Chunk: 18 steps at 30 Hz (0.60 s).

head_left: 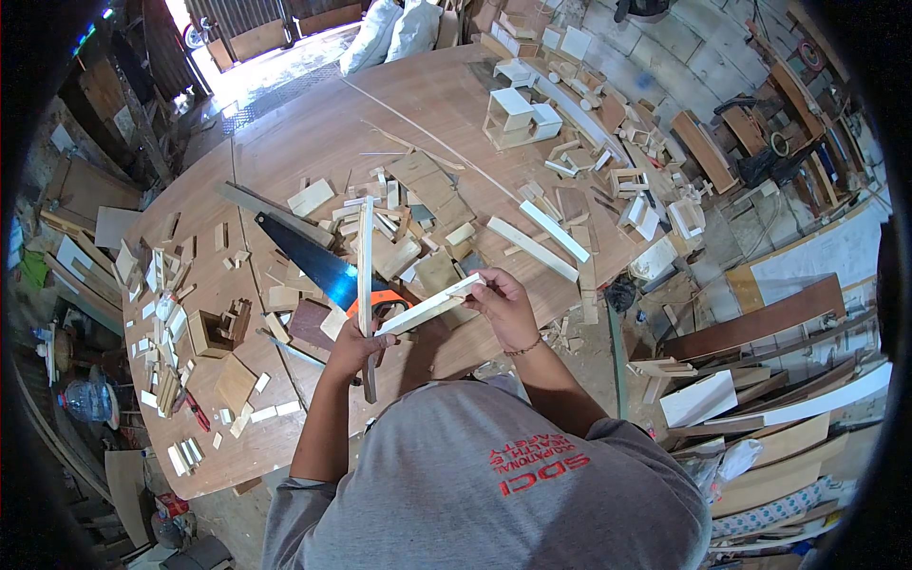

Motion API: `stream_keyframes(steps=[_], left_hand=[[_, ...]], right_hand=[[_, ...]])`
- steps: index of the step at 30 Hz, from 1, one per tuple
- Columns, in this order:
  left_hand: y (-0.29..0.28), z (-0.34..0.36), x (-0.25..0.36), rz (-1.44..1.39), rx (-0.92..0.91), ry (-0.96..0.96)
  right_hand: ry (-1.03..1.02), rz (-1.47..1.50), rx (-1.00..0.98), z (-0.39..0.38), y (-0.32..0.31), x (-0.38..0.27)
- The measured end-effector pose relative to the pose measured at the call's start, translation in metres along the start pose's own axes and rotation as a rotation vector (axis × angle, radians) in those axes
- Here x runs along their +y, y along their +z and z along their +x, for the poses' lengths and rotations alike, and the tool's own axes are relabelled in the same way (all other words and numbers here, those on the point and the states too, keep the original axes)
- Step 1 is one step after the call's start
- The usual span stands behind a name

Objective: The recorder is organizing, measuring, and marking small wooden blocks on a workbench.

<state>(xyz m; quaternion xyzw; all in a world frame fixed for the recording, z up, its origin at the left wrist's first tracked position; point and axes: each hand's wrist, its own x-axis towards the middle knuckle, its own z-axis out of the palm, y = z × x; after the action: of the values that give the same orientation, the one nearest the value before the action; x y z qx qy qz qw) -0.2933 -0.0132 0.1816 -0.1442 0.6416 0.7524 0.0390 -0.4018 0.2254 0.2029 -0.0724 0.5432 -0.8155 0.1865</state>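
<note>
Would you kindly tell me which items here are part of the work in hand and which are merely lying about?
In hand:
left hand holding upright wooden strip
right hand holding pale wooden slat

Lying about:
handsaw
small wooden box
white box frames
offcuts
plastic bottle

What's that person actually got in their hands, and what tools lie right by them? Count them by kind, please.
Wooden strips in the hands: 2, an upright strip in the left hand and a slanted strip in the right hand
Handsaws: 1, handsaw
Total: 3
</note>
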Motion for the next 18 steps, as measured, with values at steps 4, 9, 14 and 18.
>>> stream_keyframes(steps=[4, 9, 14, 18], left_hand=[[-0.007, 0.000, -0.013, -0.008, -0.028, -0.062], [-0.005, -0.003, -0.017, 0.070, -0.067, 0.037], [-0.021, -0.002, -0.035, 0.052, -0.107, 0.045], [-0.023, 0.000, -0.041, -0.017, -0.129, 0.016]], right_hand=[[0.041, 0.070, -0.076, -0.001, -0.001, 0.004], [0.087, 0.263, -0.092, -0.001, 0.001, 0.007], [-0.022, 0.280, -0.055, 0.003, 0.000, 0.002], [-0.046, 0.297, -0.116, 0.000, -0.001, 0.001]])
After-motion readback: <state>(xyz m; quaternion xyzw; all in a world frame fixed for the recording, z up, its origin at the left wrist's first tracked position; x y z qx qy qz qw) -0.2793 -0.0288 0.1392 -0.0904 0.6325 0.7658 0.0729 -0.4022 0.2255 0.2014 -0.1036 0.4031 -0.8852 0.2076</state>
